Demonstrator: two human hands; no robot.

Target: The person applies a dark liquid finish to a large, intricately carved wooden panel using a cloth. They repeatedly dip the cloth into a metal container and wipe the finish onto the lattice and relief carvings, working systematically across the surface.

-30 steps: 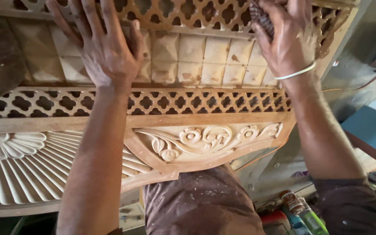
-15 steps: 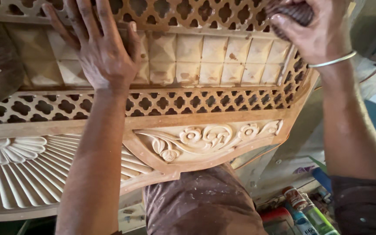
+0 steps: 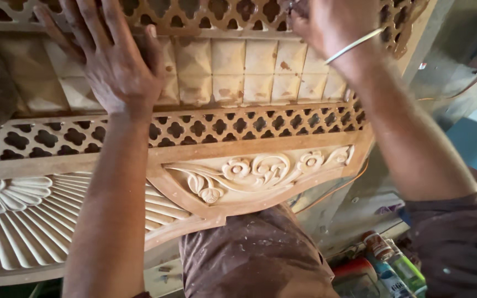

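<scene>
— Where do we stand on the carved wooden panel (image 3: 238, 165)?

— We judge we're mid-rub along the upper lattice band (image 3: 211, 11). Our left hand (image 3: 111, 60), upper left of the frame, lies flat and spread on the square-block row (image 3: 249, 72), bracing. Our right hand (image 3: 332, 25), top centre-right, is curled around something dark (mostly cut off; we cannot tell what).

— And next?

— Probably steady strokes along that lattice, which sits directly under the right hand, left palm pressing firm.
</scene>
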